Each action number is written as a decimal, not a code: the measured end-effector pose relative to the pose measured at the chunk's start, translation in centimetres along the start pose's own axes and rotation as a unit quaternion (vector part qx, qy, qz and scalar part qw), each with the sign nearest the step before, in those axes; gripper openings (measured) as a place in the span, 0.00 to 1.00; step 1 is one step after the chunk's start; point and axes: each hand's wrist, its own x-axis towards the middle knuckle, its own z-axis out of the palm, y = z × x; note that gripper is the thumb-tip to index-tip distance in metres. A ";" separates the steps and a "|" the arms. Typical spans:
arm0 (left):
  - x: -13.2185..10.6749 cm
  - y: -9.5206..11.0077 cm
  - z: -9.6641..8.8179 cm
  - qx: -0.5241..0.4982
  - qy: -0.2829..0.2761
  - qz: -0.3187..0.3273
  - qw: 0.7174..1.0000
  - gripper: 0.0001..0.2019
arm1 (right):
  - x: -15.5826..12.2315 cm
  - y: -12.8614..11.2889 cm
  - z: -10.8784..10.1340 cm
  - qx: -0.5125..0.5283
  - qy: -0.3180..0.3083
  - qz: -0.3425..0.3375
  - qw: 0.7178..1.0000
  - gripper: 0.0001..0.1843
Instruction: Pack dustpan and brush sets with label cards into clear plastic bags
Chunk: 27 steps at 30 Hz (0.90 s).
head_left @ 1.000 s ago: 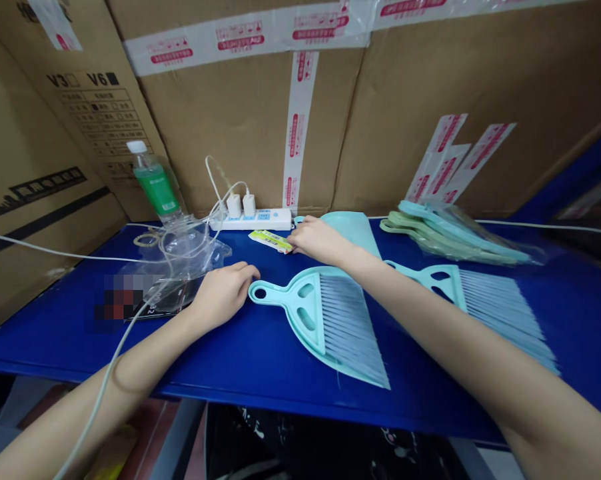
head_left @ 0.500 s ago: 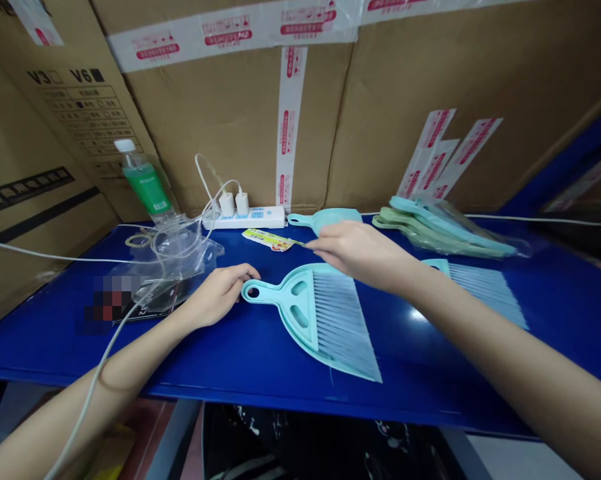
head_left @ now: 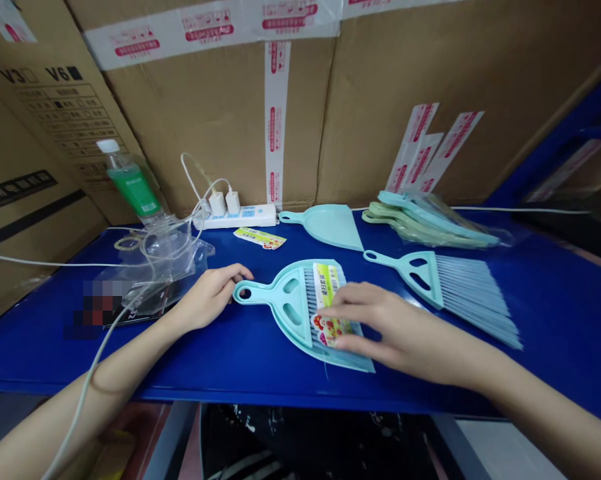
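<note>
A teal hand brush nested in a dustpan [head_left: 300, 310] lies on the blue table [head_left: 240, 360] in front of me. My left hand [head_left: 208, 297] rests at the end of its handle, fingers curled and touching it. My right hand [head_left: 380, 327] lies over the bristles with fingers stretched, pressing a yellow printed label [head_left: 328, 303] flat onto them. A second label [head_left: 259, 237] lies further back near the power strip.
A teal dustpan [head_left: 330, 225] and a loose teal brush [head_left: 450, 283] lie to the right, with bagged brush sets [head_left: 425, 223] behind. A power strip [head_left: 235, 215], green bottle [head_left: 128, 183], clear bags [head_left: 165, 257] and cables sit at left. Cardboard boxes [head_left: 380, 100] wall the back.
My right hand took a label from the back of the table, brought it toward me and laid it on the bristles. The left hand stayed at the handle.
</note>
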 end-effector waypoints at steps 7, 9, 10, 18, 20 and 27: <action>0.1 0.1 0.1 -0.078 -0.013 -0.045 0.996 0.15 | 0.0 3.9 0.7 0.050 0.008 0.064 0.997 0.44; 0.1 0.2 0.1 -0.107 -0.018 -0.061 0.992 0.15 | -0.1 4.4 1.5 0.068 -0.012 0.062 0.996 0.48; 0.2 0.2 0.1 -0.116 -0.019 -0.068 0.991 0.16 | -0.1 4.4 1.8 0.075 -0.019 0.060 0.995 0.49; 0.2 0.4 0.3 -0.121 -0.021 -0.094 0.988 0.17 | -0.1 4.7 2.4 0.109 -0.038 0.039 0.993 0.49; 0.2 0.3 0.3 -0.119 -0.022 -0.095 0.988 0.17 | -0.1 4.8 2.3 0.115 -0.042 0.037 0.992 0.49; 0.1 0.3 0.3 -0.101 -0.025 -0.077 0.992 0.18 | -0.2 4.7 2.1 0.128 -0.040 0.050 0.990 0.48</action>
